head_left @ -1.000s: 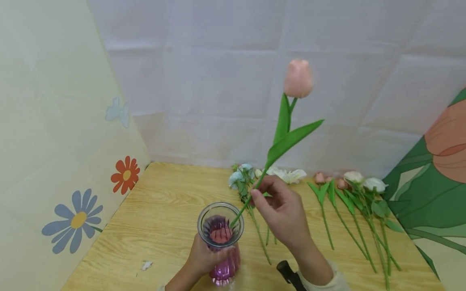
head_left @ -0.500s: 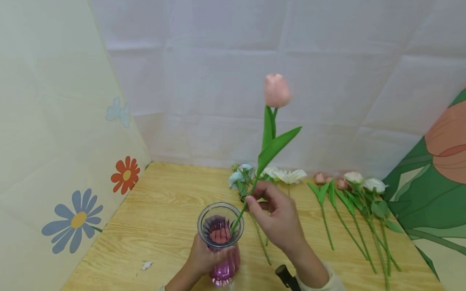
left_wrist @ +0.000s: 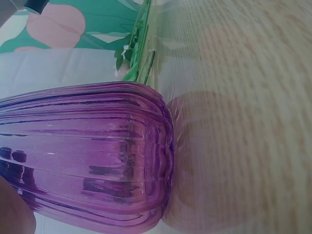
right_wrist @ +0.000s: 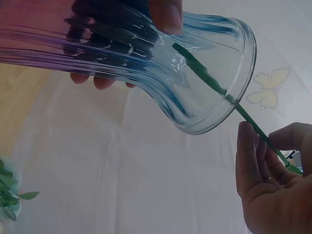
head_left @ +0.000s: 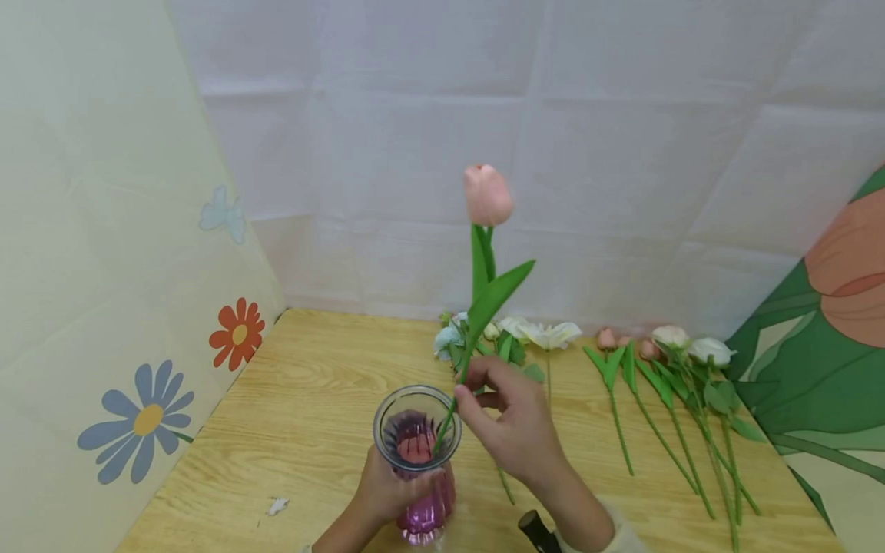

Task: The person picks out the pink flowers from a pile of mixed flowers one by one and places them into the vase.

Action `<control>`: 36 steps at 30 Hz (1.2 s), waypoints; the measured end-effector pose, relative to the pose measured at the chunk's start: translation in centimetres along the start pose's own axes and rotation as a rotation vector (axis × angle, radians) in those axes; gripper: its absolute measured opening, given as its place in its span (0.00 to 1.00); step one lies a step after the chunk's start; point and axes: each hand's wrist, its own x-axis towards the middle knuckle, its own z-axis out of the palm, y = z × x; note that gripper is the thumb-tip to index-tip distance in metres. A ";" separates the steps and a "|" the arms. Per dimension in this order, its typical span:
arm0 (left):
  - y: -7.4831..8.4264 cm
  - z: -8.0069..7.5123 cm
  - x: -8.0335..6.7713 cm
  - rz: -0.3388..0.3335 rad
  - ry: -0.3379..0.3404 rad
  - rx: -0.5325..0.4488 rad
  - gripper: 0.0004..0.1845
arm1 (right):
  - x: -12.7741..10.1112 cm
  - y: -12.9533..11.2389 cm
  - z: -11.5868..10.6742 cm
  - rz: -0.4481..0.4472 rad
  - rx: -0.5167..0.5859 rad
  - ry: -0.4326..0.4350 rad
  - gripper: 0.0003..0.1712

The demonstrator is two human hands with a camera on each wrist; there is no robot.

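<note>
Taking the vase's mouth in the head view as the clock's centre, blue flowers [head_left: 448, 339] lie between 12 and 1 o'clock at the back of the wooden table [head_left: 311, 384], and white flowers [head_left: 551, 336] at 2. Between 2 and 3 is a row of pink tulips [head_left: 648, 349] and white roses [head_left: 710, 351], stems reaching toward 4. A black object [head_left: 538, 531] sits at 4 beside the right sleeve [head_left: 620, 535], and a pale mark [head_left: 278, 506] shows on the tabletop at 8. A printed blue daisy [head_left: 147, 421] is on the side panel at 9, a red one [head_left: 237, 335] near 10. The right hand and the held tulip cover part of the blue flowers and their stems.

The left hand [head_left: 396, 482], at 7 o'clock, wraps the purple glass vase [head_left: 427, 513], its fingers showing through the glass. The right hand [head_left: 515, 422], at 3, pinches the stem of the held tulip [head_left: 488, 302] between thumb and fingertips, palm turned toward the vase. The tulip's bloom points just past 12, and its lower stem end is inside the flared neck.
</note>
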 end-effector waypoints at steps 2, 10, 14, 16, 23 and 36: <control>0.0 0.0 0.0 0.010 0.003 0.000 0.38 | -0.2 0.1 0.2 -0.008 -0.002 -0.008 0.10; 0.0 0.0 0.0 0.046 -0.004 -0.001 0.38 | -0.7 0.4 0.9 0.010 0.003 -0.036 0.11; 0.0 0.0 0.0 0.028 -0.001 0.004 0.38 | -0.8 0.4 1.2 0.020 0.003 -0.047 0.10; 0.0 0.0 0.0 0.022 -0.003 -0.001 0.38 | -0.8 0.4 1.3 0.021 0.003 -0.055 0.10; -0.2 0.0 0.0 0.059 0.009 0.020 0.37 | -0.9 0.3 1.5 0.044 -0.001 -0.079 0.11; 0.1 0.1 0.1 0.053 0.002 -0.022 0.37 | -1.0 0.3 1.9 0.065 -0.045 -0.115 0.11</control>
